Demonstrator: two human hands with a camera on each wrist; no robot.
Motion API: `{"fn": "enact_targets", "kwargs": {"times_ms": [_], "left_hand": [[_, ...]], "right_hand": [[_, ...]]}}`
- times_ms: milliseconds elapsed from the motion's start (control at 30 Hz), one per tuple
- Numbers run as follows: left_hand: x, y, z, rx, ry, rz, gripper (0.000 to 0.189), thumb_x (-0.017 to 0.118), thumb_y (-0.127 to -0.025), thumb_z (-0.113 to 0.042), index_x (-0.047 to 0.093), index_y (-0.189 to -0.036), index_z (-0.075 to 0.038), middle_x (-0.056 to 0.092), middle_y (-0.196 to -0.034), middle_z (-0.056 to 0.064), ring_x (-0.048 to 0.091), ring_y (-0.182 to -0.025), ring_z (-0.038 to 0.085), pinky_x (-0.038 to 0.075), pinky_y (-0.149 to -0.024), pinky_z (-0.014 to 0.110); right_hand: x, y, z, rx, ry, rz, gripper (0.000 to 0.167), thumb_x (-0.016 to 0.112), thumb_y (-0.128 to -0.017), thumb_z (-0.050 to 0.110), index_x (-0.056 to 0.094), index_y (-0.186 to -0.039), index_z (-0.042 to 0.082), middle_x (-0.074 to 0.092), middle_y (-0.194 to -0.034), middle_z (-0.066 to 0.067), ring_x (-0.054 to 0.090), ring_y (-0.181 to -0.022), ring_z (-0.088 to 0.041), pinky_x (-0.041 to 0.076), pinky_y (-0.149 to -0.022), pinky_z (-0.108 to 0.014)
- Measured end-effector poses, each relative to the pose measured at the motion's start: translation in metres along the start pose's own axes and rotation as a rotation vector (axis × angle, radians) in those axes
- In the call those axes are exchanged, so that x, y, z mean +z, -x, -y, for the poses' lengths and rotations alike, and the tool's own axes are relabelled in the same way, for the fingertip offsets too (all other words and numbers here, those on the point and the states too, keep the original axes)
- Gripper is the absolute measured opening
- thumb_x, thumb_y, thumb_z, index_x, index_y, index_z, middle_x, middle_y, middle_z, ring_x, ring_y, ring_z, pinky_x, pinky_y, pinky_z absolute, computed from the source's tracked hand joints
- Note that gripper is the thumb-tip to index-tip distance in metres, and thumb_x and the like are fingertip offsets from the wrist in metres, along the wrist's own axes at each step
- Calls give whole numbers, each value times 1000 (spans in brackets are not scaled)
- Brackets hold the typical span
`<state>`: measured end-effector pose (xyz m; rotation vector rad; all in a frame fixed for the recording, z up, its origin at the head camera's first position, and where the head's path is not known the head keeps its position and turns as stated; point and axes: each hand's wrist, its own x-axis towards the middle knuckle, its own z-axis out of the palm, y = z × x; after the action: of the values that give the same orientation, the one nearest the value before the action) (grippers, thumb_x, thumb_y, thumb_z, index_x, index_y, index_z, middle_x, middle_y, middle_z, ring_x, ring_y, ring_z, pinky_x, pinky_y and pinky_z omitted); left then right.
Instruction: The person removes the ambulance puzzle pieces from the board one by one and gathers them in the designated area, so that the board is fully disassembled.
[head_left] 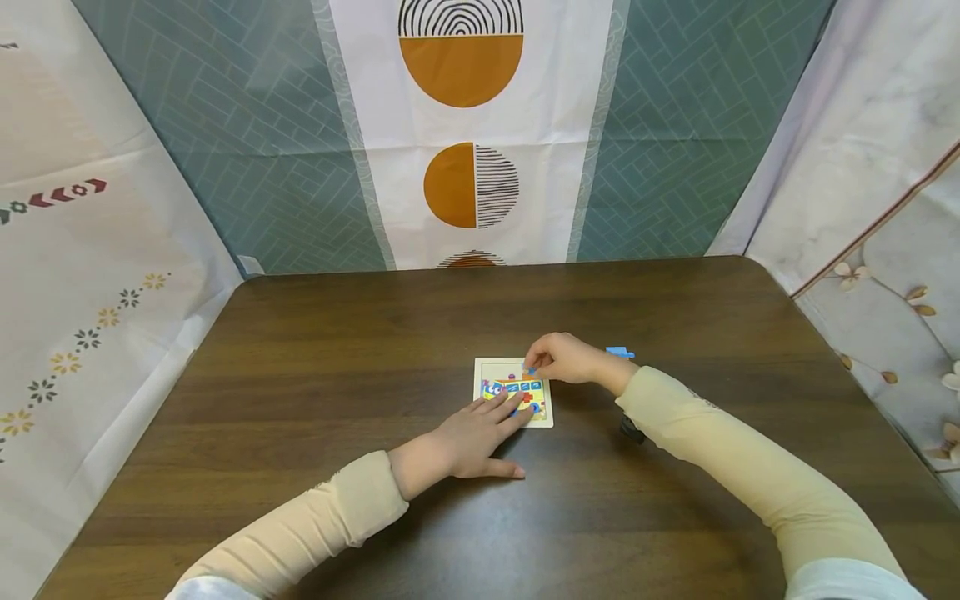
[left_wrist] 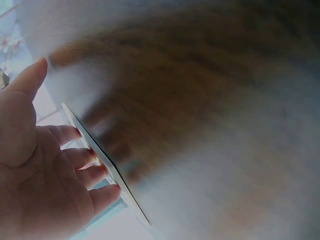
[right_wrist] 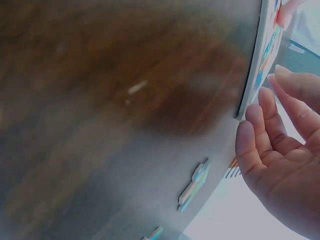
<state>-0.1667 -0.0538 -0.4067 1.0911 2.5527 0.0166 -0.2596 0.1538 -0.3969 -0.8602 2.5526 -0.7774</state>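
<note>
A small cream-framed jigsaw board with a colourful cartoon vehicle picture lies flat on the table. My left hand rests on its lower part, fingers spread straight and thumb out over the wood. In the left wrist view, the fingertips press along the board's face. At the board's upper right corner, my right hand pinches a small orange and blue puzzle piece between thumb and forefinger, mostly hidden by the fingers. The right wrist view shows the other fingers curled beside the board's edge.
A loose blue puzzle piece lies on the brown table just beyond my right wrist. Two loose pieces show in the right wrist view, one of them a flat piece near its lower middle. Patterned curtains hang behind the table.
</note>
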Motion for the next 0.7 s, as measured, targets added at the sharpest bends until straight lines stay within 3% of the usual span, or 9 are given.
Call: {"fn": "enact_targets", "kwargs": {"times_ms": [367,700], "left_hand": [[3,-1,1,1,-13,-3,81,48,-90,-62,19,-153,-20,9,-161,2,10,-148,24,20,-117,42],[1,-2,2,-1,29,11,80,50,-91,-59,19,-153,-20,9,-161,3,10,-148,23,19,-117,43]], "right_hand": [[5,-7,2,19,26,18,9,65,-87,4,71,-93,5,64,-92,-6,55,-82,-16,50,-78,-30],[5,-10,3,-34,55,6,13,58,-87,-3,69,-87,4,59,-86,-7,54,-80,-17,49,-78,-32]]}}
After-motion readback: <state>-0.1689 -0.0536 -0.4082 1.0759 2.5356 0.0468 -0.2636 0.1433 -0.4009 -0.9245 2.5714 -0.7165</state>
